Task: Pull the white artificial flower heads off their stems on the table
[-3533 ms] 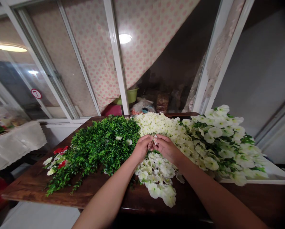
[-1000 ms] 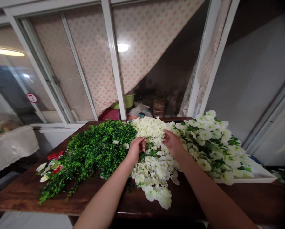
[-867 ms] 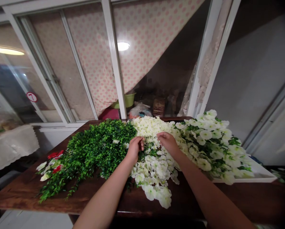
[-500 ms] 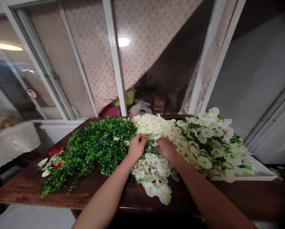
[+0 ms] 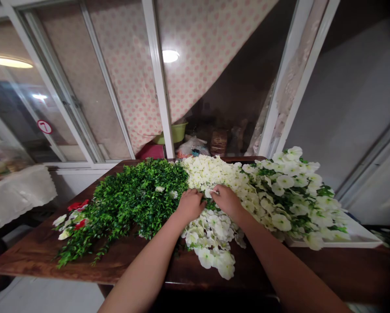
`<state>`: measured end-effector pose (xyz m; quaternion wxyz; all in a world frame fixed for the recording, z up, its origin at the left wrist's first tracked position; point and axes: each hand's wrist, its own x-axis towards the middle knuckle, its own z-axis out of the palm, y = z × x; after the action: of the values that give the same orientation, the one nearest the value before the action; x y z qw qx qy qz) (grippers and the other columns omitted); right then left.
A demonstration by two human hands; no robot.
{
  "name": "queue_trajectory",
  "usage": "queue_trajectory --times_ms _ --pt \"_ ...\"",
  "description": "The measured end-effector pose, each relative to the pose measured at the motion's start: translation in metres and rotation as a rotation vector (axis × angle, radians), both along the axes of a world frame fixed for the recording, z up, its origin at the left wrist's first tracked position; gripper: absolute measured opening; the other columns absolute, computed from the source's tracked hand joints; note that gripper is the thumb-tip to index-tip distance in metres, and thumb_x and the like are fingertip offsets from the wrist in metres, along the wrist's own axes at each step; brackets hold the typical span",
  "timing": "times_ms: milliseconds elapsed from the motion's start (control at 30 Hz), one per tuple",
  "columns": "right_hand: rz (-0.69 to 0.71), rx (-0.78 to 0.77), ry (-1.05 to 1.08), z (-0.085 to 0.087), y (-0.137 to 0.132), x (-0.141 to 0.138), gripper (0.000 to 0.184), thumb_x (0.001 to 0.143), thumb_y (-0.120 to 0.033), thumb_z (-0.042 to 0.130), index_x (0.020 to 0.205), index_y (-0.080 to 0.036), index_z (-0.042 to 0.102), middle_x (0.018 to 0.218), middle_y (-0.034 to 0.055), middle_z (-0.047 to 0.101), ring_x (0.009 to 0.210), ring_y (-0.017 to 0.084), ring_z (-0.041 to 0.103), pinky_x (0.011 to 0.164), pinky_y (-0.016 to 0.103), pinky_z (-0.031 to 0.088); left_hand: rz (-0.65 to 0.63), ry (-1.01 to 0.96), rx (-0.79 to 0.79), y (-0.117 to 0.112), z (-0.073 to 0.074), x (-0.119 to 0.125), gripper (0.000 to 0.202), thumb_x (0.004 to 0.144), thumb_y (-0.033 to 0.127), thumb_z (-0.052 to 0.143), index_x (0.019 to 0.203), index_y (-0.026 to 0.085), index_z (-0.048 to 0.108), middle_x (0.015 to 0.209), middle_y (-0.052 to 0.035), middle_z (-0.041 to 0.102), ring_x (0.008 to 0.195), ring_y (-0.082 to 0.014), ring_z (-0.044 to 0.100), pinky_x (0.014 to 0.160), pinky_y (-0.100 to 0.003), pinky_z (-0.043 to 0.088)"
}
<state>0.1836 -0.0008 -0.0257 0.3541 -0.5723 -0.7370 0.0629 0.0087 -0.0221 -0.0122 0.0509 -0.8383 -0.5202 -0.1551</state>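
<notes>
My right hand [image 5: 226, 201] is closed in a pinch on a white artificial flower [image 5: 209, 192], above some green leaves. Just left of it, my left hand [image 5: 192, 204] has its fingers curled down at the edge of a pile of green leafy stems [image 5: 139, 195]; whatever lies under them is hidden. Closer to me, a bunch of white flowers [image 5: 211, 232] spreads over the dark wooden table [image 5: 123, 269]. Beyond my hands sits a heap of small cream-white blossoms [image 5: 211, 168].
Larger white flowers [image 5: 286, 182] with leaves fill the right side, partly over a white tray [image 5: 361, 234]. Red and white flowers [image 5: 79, 213] lie at the left. A framed window [image 5: 158, 87] with a dotted curtain [image 5: 195, 52] stands behind the table.
My left hand has turned palm-down, its fingers now reaching forward. My right hand has shifted slightly up and left, and a white flower shows at its fingertips.
</notes>
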Motion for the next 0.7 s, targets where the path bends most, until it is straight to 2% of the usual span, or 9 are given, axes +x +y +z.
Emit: queue_trajectory --times_ms 133,267,400,533,600,700 --pt "0.023 0.015 0.038 0.003 -0.002 0.0 0.019 0.084 -0.027 0.051 0.072 -0.02 0.064 0.078 0.0042 0.067 0.078 0.017 0.058 0.069 0.025 0.036 -0.024 -0.1 0.012 0.001 0.004 -0.002 0.023 0.087 0.036 0.053 0.093 0.02 0.069 0.097 -0.0094 0.061 0.097 -0.0243 0.054 0.086 -0.036 0.041" --pt "0.081 -0.021 0.168 0.006 -0.001 0.0 0.023 0.082 -0.029 0.05 0.071 -0.02 0.068 0.079 0.004 0.069 0.079 0.019 0.06 0.071 0.026 0.04 -0.082 -0.367 0.047 0.006 0.007 -0.004 0.024 0.089 0.035 0.051 0.088 0.018 0.068 0.092 -0.0087 0.063 0.094 -0.0225 0.054 0.086 -0.034 0.04" --pt "0.124 -0.182 0.408 0.009 0.002 0.0 0.025 0.078 -0.037 0.053 0.069 -0.02 0.069 0.066 0.0023 0.067 0.067 0.02 0.061 0.064 0.028 0.042 -0.1 -0.743 -0.019 0.011 0.009 -0.005 0.03 0.089 0.043 0.05 0.082 0.018 0.065 0.077 -0.0051 0.063 0.076 -0.0189 0.055 0.072 -0.029 0.04" --pt "0.204 -0.406 0.737 0.013 0.002 -0.001 0.025 0.073 -0.04 0.06 0.079 -0.018 0.07 0.059 0.002 0.065 0.062 0.019 0.062 0.057 0.027 0.042 -0.118 -1.051 -0.151 0.013 0.008 -0.003 0.035 0.085 0.05 0.053 0.078 0.017 0.06 0.066 0.0001 0.056 0.06 -0.0135 0.048 0.059 -0.025 0.035" --pt "0.262 -0.478 0.821 0.015 -0.001 -0.002 0.027 0.072 -0.042 0.062 0.083 -0.018 0.07 0.06 0.002 0.066 0.062 0.019 0.062 0.055 0.026 0.041 -0.151 -1.1 -0.203 0.013 0.007 -0.001 0.036 0.084 0.052 0.054 0.076 0.017 0.058 0.064 0.0012 0.053 0.059 -0.0124 0.046 0.058 -0.024 0.034" --pt "0.299 -0.477 0.792 0.017 -0.004 -0.004 0.025 0.072 -0.042 0.062 0.078 -0.018 0.069 0.059 0.001 0.064 0.062 0.018 0.061 0.055 0.025 0.04 -0.213 -1.071 -0.258 0.011 0.007 0.001 0.038 0.084 0.052 0.054 0.072 0.016 0.056 0.062 0.0019 0.051 0.06 -0.0121 0.046 0.059 -0.024 0.034"
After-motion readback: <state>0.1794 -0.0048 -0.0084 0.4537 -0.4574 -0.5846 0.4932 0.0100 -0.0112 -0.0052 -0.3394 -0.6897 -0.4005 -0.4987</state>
